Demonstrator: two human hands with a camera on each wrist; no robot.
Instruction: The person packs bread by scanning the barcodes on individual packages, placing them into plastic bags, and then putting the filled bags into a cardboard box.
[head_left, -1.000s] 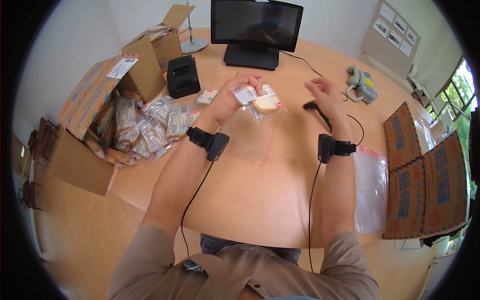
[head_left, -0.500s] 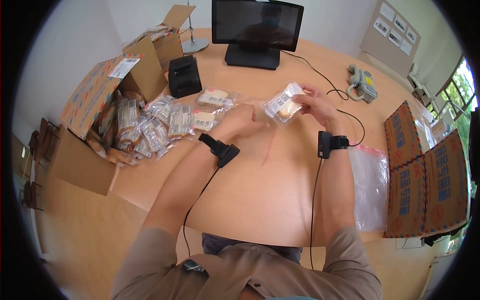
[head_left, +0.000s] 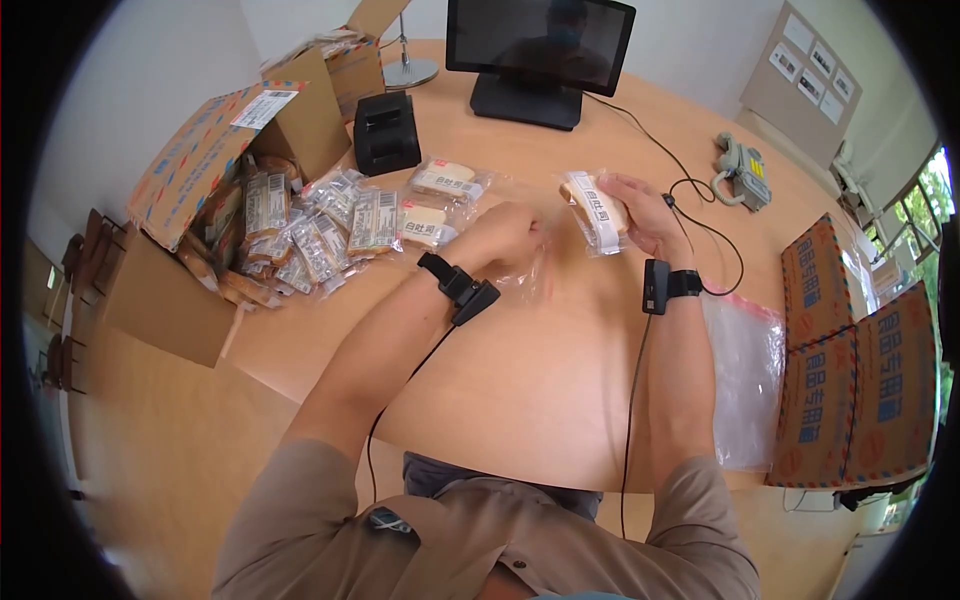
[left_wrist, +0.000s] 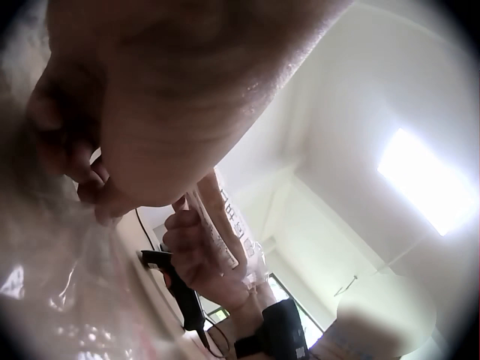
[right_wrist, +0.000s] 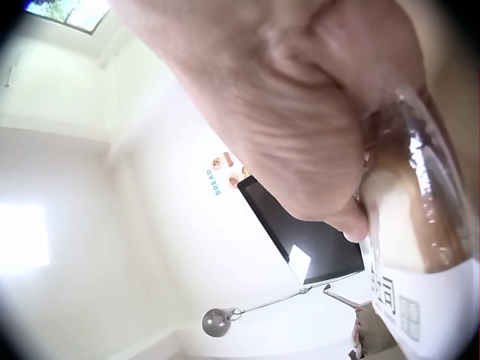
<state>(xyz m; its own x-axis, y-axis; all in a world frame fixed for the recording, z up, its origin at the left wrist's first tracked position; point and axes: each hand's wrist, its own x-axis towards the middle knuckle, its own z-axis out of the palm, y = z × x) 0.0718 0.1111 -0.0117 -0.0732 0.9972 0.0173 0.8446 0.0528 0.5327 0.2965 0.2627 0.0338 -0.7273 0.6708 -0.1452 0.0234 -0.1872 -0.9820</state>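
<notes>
My right hand holds a wrapped slice of bread with a white printed band, tilted above the table. The right wrist view shows this bread's clear wrapper and brown crust close up, under the palm. To its left, my left hand pinches a clear plastic bag with curled fingertips; part of the bag trails toward me. Beside the left forearm lie two more wrapped breads, one farther back and one nearer. A black handheld scanner appears beyond the right hand in the left wrist view.
On the left, a tipped cardboard box spills a heap of wrapped breads. A black device, a monitor and a telephone stand farther back. Clear bags lie beside printed cartons at right.
The bread passed from my left hand to my right and was turned so its printed band faces up. My left hand came down toward the table and took hold of the plastic bag.
</notes>
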